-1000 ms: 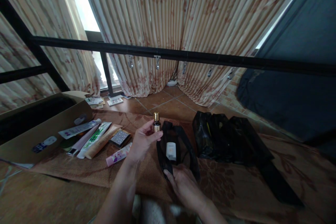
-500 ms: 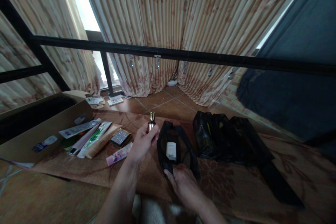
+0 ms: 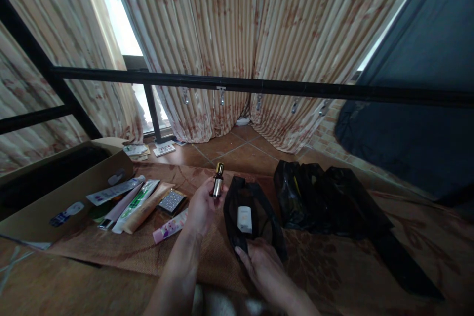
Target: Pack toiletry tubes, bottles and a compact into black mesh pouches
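A small dark bottle with a gold cap [image 3: 217, 182] is held upright, slightly tilted, in my left hand [image 3: 202, 207]. Just right of it stands a black mesh bag [image 3: 231, 202] with its mouth open. My right hand [image 3: 261, 259] grips the bag's near edge, thumb outside and fingers partly hidden inside. A white container [image 3: 244, 219] shows inside the bag. Left of my left hand lie a pink tube [image 3: 168, 229] and a glittery silver square case [image 3: 172, 201].
Several tubes, among them a green and white one [image 3: 137, 205], lie beside a cardboard box [image 3: 107, 173] at left. Several filled black bags [image 3: 314, 197] stand at right on the brown cloth [image 3: 314, 266]. A black rail [image 3: 289, 87] crosses before the curtains.
My left hand has turned the bottle so that more of its label side shows, tilting its cap right. My right hand keeps its hold on the bag. The whole view has shifted slightly.
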Tool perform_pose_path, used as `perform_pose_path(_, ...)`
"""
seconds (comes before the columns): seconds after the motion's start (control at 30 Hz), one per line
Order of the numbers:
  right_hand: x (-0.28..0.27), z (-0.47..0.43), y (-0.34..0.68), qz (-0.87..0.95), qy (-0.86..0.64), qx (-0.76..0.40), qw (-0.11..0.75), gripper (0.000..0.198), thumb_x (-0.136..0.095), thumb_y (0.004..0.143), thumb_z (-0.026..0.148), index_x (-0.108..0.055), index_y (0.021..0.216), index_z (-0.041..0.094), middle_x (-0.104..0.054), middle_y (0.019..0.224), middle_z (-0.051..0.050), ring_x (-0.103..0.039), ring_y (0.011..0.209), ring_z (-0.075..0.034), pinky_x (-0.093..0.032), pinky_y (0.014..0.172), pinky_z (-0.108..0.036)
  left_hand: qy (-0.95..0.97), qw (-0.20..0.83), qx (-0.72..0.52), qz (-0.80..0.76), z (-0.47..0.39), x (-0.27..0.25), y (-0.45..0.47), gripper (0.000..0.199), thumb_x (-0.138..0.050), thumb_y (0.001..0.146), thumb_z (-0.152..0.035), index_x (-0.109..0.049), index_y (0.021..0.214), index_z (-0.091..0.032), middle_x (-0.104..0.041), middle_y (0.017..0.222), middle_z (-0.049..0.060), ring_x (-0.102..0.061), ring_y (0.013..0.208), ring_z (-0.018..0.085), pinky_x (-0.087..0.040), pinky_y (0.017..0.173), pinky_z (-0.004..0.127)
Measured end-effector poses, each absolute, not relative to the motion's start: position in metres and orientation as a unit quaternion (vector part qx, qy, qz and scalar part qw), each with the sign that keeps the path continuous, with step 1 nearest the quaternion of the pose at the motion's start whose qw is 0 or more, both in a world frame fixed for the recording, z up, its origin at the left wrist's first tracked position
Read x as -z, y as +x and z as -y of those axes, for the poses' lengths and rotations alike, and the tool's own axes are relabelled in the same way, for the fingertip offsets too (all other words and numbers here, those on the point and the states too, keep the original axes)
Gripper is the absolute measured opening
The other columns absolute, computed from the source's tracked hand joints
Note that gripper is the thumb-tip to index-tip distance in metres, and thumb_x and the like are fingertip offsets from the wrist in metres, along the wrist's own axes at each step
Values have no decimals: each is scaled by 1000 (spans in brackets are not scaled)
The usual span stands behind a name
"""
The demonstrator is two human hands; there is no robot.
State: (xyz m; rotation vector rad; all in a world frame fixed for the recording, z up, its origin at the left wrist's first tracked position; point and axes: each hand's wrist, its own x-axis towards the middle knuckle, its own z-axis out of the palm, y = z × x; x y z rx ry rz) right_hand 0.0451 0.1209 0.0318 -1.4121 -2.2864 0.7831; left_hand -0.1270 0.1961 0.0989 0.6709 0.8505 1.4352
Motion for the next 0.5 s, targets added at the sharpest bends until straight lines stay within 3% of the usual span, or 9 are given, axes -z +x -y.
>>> perform_pose_path(0.3,-34,-122,44,808,-497,-270,167,36,-35,102,32,-68,95,20,-73,94,-6,-65,94,-21,-41,81,-27,280,619,-644,-351,-194,-102,-123,36,-64,68,-21,-59,103,-14,-67,82,3,-56,62,10,-43,57,23)
perform_pose_path(0.5,-36,-121,44,805,-501,-275,156,37,-34,102,33,-67,93,20,-72,90,-6,-66,91,-21,-42,79,-27,297,595,-648,-372,-193,-103,-122,27,-65,68,-25,-61,93,-15,-64,76,1,-51,58,8,-38,54,20)
